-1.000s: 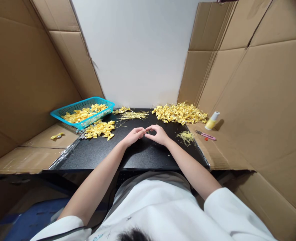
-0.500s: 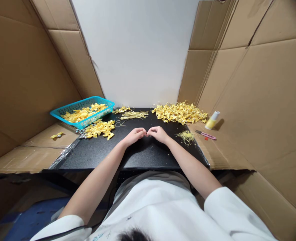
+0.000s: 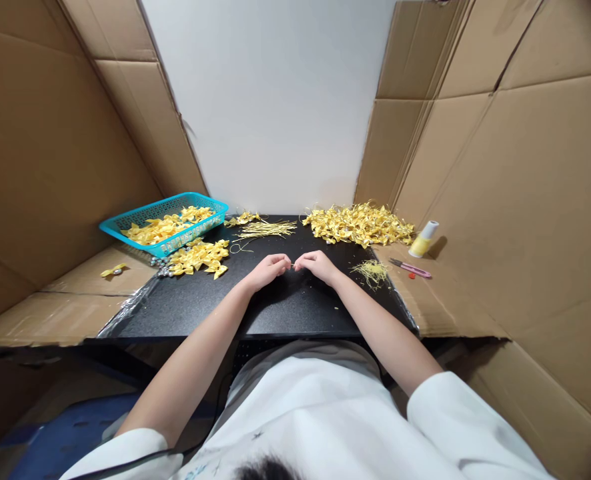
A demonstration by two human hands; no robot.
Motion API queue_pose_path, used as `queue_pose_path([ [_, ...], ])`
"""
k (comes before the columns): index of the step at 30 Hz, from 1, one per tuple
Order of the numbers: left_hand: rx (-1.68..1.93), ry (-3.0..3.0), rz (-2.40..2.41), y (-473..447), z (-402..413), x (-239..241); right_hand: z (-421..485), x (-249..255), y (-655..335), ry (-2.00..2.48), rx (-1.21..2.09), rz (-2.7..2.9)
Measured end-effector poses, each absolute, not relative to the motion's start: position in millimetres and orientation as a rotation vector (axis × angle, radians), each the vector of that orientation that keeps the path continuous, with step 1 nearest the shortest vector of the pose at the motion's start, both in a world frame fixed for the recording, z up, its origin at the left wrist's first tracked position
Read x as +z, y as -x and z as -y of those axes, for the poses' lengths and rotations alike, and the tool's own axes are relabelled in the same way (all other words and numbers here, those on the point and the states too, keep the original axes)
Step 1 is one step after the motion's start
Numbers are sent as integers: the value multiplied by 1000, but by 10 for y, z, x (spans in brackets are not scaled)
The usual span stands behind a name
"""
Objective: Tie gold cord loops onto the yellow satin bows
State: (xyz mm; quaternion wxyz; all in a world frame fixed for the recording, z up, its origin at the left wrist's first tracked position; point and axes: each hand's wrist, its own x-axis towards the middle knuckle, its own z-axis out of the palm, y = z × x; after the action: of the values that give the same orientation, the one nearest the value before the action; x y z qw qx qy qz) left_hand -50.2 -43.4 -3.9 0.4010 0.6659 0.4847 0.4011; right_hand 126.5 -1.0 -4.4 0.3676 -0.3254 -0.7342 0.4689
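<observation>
My left hand (image 3: 269, 269) and my right hand (image 3: 317, 265) rest on the black tabletop (image 3: 255, 307), fingertips pinched together at the middle. Between them sits a tiny yellow piece, too small to name. Both hands have curled, closed fingers. A pile of small yellow bows (image 3: 199, 257) lies to the left of my left hand. A larger heap of yellow bows (image 3: 359, 225) lies at the back right. A bundle of thin golden wires (image 3: 267, 229) lies behind my hands.
A teal basket (image 3: 125, 230) holding yellow bows stands at the left. A small tuft of yellow thread scraps (image 3: 371, 271), pink snips (image 3: 410, 269) and a yellow thread spool (image 3: 423, 239) are at the right. Cardboard walls (image 3: 500, 200) enclose both sides.
My right hand's fingers closed down and drew slightly toward my left hand; the open loop of thumb and finger seen a second ago is gone. The left hand barely moved.
</observation>
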Motion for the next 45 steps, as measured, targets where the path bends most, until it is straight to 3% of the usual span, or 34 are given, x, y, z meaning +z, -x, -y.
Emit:
queue_pose_path([
  [20,998,-1824,-1371,544,418,-39,-52,-75,-1306,906,1116,1884],
  [31,970,-1770,-1185,484,445,-38,-51,-70,-1307,887,1021,1972],
  [45,960,-1756,-1040,439,510,4,214,90,-1357,712,333,2154],
])
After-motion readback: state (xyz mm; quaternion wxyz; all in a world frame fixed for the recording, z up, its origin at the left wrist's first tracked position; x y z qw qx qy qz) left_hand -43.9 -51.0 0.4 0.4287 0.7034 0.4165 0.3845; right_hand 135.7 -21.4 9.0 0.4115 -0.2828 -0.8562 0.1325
